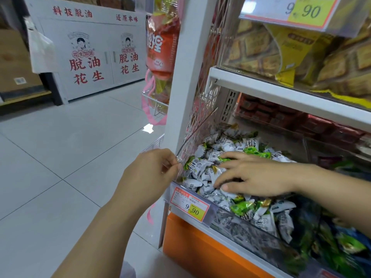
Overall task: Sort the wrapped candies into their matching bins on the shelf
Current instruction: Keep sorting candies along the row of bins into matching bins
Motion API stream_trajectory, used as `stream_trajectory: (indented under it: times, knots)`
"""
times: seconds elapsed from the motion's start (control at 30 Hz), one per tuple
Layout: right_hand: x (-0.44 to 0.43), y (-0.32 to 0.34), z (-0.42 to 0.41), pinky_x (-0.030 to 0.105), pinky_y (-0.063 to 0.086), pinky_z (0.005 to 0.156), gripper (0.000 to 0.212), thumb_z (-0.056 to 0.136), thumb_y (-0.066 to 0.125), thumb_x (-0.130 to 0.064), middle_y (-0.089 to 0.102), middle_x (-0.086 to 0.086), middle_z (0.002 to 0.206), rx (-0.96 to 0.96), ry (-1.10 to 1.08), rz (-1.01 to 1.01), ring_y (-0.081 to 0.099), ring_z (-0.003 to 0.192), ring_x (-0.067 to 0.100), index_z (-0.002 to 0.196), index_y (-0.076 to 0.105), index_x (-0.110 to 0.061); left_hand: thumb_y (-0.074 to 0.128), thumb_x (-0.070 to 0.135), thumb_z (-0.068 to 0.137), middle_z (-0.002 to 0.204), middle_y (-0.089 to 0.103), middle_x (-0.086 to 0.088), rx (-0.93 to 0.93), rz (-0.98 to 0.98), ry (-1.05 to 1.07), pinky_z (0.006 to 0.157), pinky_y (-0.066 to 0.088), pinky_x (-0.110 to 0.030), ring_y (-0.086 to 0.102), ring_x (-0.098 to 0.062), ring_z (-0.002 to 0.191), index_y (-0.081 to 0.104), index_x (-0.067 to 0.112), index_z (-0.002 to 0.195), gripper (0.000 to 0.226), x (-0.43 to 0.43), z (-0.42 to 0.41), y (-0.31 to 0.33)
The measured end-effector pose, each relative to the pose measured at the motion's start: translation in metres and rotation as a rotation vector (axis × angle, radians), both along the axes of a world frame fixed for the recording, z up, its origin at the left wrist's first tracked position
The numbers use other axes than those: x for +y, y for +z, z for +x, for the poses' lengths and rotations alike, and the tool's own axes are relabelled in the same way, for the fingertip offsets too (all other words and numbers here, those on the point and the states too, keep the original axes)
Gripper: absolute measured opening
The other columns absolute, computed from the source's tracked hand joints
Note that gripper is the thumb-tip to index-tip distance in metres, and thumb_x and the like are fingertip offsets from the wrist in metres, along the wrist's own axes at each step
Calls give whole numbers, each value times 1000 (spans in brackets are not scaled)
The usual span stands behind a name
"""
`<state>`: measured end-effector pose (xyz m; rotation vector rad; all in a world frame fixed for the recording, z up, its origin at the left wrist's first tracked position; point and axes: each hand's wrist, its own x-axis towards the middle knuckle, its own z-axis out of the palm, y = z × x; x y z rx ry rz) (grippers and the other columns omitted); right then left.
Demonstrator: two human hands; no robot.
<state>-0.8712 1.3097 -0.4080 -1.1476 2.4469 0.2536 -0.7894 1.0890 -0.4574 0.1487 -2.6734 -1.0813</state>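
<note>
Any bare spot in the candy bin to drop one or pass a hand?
Bare strip at the back right of the bin, between the white candies and the red packs. Hand clearance above the heap, under the white shelf. Crowded: front wall by the price tag; right hand covers the middle; left hand pinches its left corner.
</note>
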Motion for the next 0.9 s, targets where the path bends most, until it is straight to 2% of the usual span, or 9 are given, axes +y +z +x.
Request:
stream_trajectory:
  times: [0.13, 0.2, 0.33, 0.47, 0.57, 0.63, 0.7, 0.77, 0.9]
  knots:
    - [12, 8, 6, 34, 7, 117, 38, 97, 29, -52, 21, -16, 154, -4, -4, 50, -2, 142, 2, 130, 48, -47, 58, 34, 89, 84, 58, 16, 42, -65, -6, 74, 51, -34, 57, -3, 82, 56, 37, 76, 14, 0, 1, -1]
    - [18, 15, 6, 28, 6, 115, 39, 96, 29, -53, 28, -18, 150, -9, -21, 48, 3, 141, 0, 127, 51, -45, 57, 31, 90, 84, 53, 15, 107, -80, 9, 72, 50, -33, 56, -5, 82, 55, 41, 81, 14, -1, 2, 0]
    - [31, 25, 5, 16, 9, 108, 44, 86, 30, -59, 35, -24, 144, -43, -110, -72, 14, 134, -5, 118, 57, -49, 59, 24, 89, 82, 54, 14, 228, -18, -49, 71, 50, -33, 55, -3, 77, 62, 33, 84, 10, 6, 1, 5]
    - [54, 21, 12, 28, 9, 117, 39, 82, 33, -64, 19, -29, 149, 82, -111, -174, 5, 138, -7, 116, 51, -59, 59, 28, 90, 87, 52, 19, 232, -4, -240, 76, 45, -23, 53, 2, 85, 65, 31, 92, 7, 30, -6, 4]
    - [73, 16, 17, 35, 9, 118, 41, 82, 32, -67, 5, -31, 150, 167, -110, -145, -4, 140, -5, 122, 40, -64, 57, 32, 93, 98, 49, 19, 194, -38, -345, 80, 39, -15, 47, 2, 90, 64, 28, 107, 16, 49, -17, 1]
    - [83, 14, 13, 38, 14, 117, 42, 84, 34, -66, 5, -25, 153, 211, -134, -101, -2, 142, 1, 126, 34, -63, 56, 32, 94, 110, 51, 15, 160, -57, -409, 83, 38, -13, 47, 1, 95, 62, 28, 115, 22, 61, -28, 2]
    - [90, 12, 5, 38, 20, 115, 44, 87, 41, -63, 5, -18, 156, 216, -193, -87, 5, 144, 9, 131, 35, -58, 55, 31, 95, 122, 53, 10, 126, -127, -467, 95, 41, -27, 49, -8, 111, 60, 28, 120, 26, 74, -44, 5]
    - [92, 8, -6, 37, 25, 113, 48, 87, 48, -61, 6, -11, 158, 195, -236, -113, 15, 143, 15, 133, 38, -53, 54, 34, 95, 133, 50, 6, 101, -248, -512, 104, 36, -39, 43, -16, 124, 57, 30, 126, 31, 89, -63, 9]
    - [92, 1, -26, 27, 37, 99, 54, 85, 59, -53, 38, -1, 147, 75, -333, -252, 42, 127, 15, 135, 46, -37, 46, 54, 93, 150, 32, 8, -40, -482, -576, 115, 11, -55, 23, -19, 139, 39, 38, 140, 50, 118, -88, 24]
